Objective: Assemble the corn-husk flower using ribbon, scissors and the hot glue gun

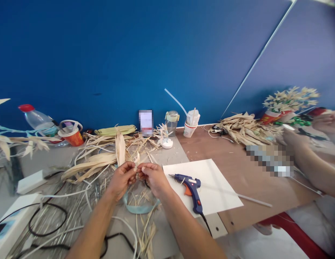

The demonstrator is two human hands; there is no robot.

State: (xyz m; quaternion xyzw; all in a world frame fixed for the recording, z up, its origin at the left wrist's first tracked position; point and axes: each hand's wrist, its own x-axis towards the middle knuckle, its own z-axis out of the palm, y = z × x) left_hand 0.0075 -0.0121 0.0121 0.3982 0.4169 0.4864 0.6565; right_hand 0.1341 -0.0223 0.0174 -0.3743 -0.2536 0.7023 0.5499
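My left hand (pixel 122 180) and my right hand (pixel 154 177) meet at the middle of the table, fingertips nearly touching. Both pinch a small pale strip of corn husk (pixel 137 157), whose tip sticks up between them; its lower part is hidden by my fingers. Beneath my hands lies a light blue ribbon (pixel 140 209) in a loop. Dried corn husks (pixel 92 164) spread just behind and left of my left hand. Right of my right hand, a blue glue gun (pixel 193 190) with an orange trigger rests on white paper (pixel 210 171).
Cables and a white power strip (pixel 14 225) fill the left front. Along the wall stand a phone (pixel 146 122), a jar (pixel 172 124), a paper cup (pixel 190 130) and a red cup (pixel 72 136). At right, another person's arm (pixel 305 154) reaches over the brown table.
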